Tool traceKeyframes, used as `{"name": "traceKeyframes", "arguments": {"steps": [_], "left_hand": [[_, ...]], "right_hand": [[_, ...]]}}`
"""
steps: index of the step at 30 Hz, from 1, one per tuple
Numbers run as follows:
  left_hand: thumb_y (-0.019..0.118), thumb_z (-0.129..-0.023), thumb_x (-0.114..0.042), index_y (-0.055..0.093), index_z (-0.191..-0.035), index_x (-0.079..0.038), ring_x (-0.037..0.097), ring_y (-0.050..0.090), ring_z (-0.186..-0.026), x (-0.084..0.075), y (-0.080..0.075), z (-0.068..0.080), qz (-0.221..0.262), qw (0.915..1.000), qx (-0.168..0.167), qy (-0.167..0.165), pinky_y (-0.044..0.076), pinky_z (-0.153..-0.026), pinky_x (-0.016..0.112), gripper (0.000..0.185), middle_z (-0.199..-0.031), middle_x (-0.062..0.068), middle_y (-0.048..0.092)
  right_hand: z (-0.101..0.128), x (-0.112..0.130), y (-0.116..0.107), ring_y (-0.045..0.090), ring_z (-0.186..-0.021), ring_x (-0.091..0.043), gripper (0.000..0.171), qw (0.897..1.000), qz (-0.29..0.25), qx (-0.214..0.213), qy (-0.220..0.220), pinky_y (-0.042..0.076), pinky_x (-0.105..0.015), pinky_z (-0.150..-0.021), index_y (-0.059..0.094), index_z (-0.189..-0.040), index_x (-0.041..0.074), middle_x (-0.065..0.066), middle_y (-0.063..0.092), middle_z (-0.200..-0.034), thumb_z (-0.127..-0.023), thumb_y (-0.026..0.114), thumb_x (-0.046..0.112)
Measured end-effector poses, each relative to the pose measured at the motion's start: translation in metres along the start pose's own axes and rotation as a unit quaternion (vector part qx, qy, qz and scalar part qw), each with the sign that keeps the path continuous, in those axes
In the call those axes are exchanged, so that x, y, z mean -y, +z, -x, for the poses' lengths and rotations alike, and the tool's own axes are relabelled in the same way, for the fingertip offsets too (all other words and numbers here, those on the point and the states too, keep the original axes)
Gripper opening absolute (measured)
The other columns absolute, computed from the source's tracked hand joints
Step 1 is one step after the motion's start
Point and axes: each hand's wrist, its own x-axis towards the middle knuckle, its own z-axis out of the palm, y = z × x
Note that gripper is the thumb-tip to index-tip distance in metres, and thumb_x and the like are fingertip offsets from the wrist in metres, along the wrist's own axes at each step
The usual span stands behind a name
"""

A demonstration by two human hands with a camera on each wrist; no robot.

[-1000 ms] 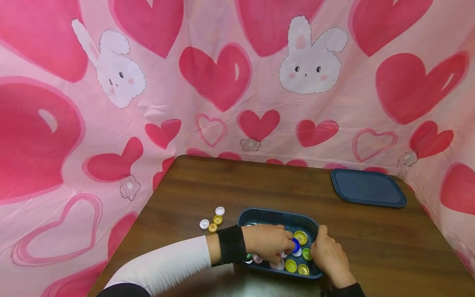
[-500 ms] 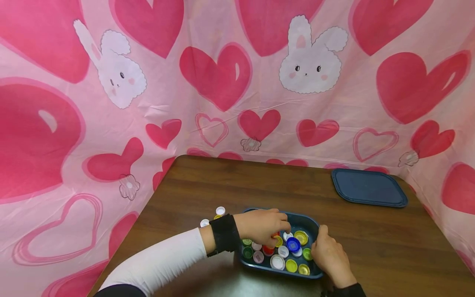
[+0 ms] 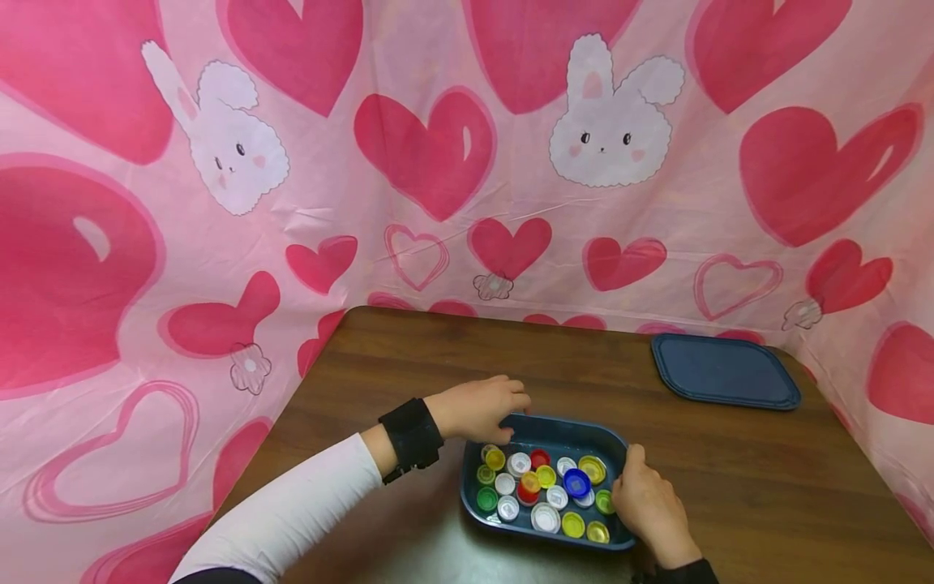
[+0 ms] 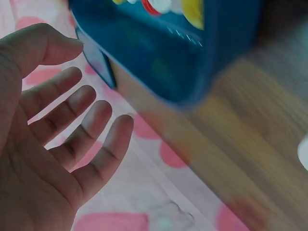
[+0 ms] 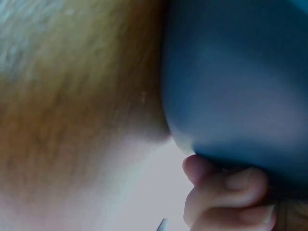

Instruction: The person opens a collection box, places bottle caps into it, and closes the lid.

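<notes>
A dark blue plastic box (image 3: 584, 435) stands on the table with several bottle caps inside, red, white, green and yellow. A blue cap (image 3: 576, 483) lies on top of others toward the right, and an orange-yellow cap (image 3: 530, 482) overlaps a red one. Over the box's far left corner hovers my left hand (image 3: 477, 410), holding nothing; its fingers (image 4: 86, 125) are spread and relaxed in the left wrist view. My right hand (image 3: 653, 503) grips the box's right end, thumb up at the rim, with curled fingers (image 5: 231, 192) against the outer wall in the right wrist view.
A dark blue lid (image 3: 722, 371) lies flat at the table's far right. Part of a white object (image 4: 303, 153) shows on the wood at the left wrist view's edge. A pink heart-print cloth (image 3: 540, 259) hangs behind the brown table (image 3: 438, 349).
My left hand has left the caps and moved left and away, up to the box's far left corner. Caps it covered now show; its arm now hides the loose caps left of the box.
</notes>
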Motion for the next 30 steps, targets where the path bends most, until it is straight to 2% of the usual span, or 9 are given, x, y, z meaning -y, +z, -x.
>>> {"name": "traceKeyframes", "arguments": {"steps": [8,16,23,27,30], "left_hand": [[0.079,-0.087,-0.024,0.068,-0.124,-0.016,0.017,0.057,-0.107,0.042,0.003,0.014,0.022,0.996,-0.021,-0.084,0.054,-0.092,0.03,0.04,-0.117,0.002,0.063],[0.079,-0.086,-0.021,0.064,-0.13,-0.008,0.023,0.057,-0.108,0.076,0.02,0.031,0.061,0.986,-0.026,-0.153,0.055,-0.093,0.037,0.048,-0.121,0.009,0.063],[0.079,-0.084,-0.019,0.065,-0.125,-0.004,0.025,0.058,-0.098,0.095,0.037,0.04,0.05,0.9843,-0.031,-0.166,0.055,-0.086,0.039,0.046,-0.11,0.009,0.061],[0.078,-0.085,-0.022,0.061,-0.132,-0.003,0.03,0.058,-0.112,0.098,0.044,0.043,0.057,0.9814,-0.018,-0.183,0.052,-0.097,0.044,0.053,-0.125,0.014,0.06],[0.078,-0.086,-0.024,0.06,-0.134,-0.005,0.03,0.056,-0.117,0.097,0.049,0.044,0.073,0.9777,-0.007,-0.196,0.05,-0.101,0.045,0.055,-0.131,0.014,0.059]], "right_hand": [[-0.001,-0.001,0.001,0.061,-0.073,-0.035,0.035,1.0,-0.001,0.004,0.003,0.048,-0.05,-0.061,0.037,-0.119,-0.005,-0.022,0.063,-0.087,-0.094,0.054,0.014],[0.0,-0.001,0.0,0.061,-0.073,-0.035,0.035,1.0,-0.003,0.005,0.003,0.048,-0.05,-0.061,0.036,-0.118,-0.004,-0.022,0.063,-0.086,-0.094,0.053,0.014],[-0.001,0.0,0.0,0.062,-0.074,-0.035,0.035,1.0,0.0,0.01,0.007,0.049,-0.05,-0.062,0.036,-0.118,-0.005,-0.023,0.063,-0.087,-0.095,0.053,0.014],[0.0,0.0,-0.001,0.061,-0.072,-0.034,0.034,1.0,0.0,0.012,0.008,0.049,-0.049,-0.061,0.036,-0.118,-0.005,-0.022,0.063,-0.086,-0.095,0.054,0.014],[0.0,0.0,-0.002,0.061,-0.073,-0.034,0.033,1.0,-0.001,0.009,0.006,0.048,-0.05,-0.061,0.037,-0.117,-0.004,-0.022,0.063,-0.086,-0.094,0.054,0.013]]}}
